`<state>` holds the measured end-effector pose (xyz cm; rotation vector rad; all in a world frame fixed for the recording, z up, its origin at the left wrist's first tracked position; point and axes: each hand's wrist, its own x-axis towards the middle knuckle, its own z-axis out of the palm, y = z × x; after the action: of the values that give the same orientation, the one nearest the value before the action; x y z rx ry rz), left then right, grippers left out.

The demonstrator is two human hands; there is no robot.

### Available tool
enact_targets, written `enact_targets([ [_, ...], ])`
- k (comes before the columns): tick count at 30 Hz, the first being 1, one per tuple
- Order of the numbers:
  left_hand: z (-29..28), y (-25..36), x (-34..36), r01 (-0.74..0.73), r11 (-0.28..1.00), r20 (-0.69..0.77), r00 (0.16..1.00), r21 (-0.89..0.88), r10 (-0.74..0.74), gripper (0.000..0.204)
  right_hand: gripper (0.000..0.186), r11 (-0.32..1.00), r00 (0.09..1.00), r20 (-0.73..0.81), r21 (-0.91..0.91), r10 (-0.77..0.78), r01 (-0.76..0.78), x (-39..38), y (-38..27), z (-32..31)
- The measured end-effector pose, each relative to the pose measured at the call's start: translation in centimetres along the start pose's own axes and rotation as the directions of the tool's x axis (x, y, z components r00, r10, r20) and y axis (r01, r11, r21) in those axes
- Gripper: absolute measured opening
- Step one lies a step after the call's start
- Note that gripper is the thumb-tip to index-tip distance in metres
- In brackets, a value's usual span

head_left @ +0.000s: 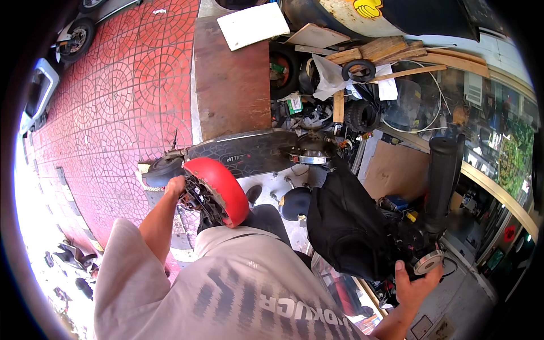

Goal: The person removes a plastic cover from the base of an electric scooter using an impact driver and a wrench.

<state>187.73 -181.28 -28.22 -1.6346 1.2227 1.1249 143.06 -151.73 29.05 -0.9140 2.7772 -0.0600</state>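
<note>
An electric scooter with a dark patterned deck (255,153) lies across in front of me. My left hand (174,190) is closed at the dark frame beside the red fender (224,190), near a black wheel (161,169); exactly what it grips is unclear. My right hand (419,280) is closed on the black handlebar assembly at lower right, around a round silver-rimmed part (428,260). The upright black grip (439,181) rises above it. A black bag (348,221) hangs between the deck and my right hand. A round black seat-like pad (292,204) is below the deck.
A red tiled pavement (113,102) spans the left, with parked vehicle wheels (76,39) at its far edge. A brown board (232,85) carries a white sheet (252,25). Tires (360,116), planks (391,51) and clutter fill the back right, beside a glass-fronted case (498,158).
</note>
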Motion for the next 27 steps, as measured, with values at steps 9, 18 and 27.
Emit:
enact_targets([
  [9, -1.7, 3.4, -2.1, -0.26, 0.924, -0.022, 0.96, 0.282, 0.277, 0.051, 0.058, 0.914, 0.923, -0.177, 0.292, 0.343, -0.283, -4.7, 2.5, 1.7],
  [18, -1.2, 6.8, 4.5, -0.13, 0.969, -0.019, 0.99, 0.212, 0.137, 0.052, 0.067, 0.891, 0.965, -0.01, 0.388, 0.261, -0.237, 3.3, 0.4, -0.1],
  [27, -1.0, 7.7, -5.4, -0.014, 0.999, 0.02, 1.0, 0.034, 0.014, 0.048, 0.036, 0.921, 0.989, -0.055, 0.374, 0.134, -0.104, 8.7, -1.1, -0.4],
])
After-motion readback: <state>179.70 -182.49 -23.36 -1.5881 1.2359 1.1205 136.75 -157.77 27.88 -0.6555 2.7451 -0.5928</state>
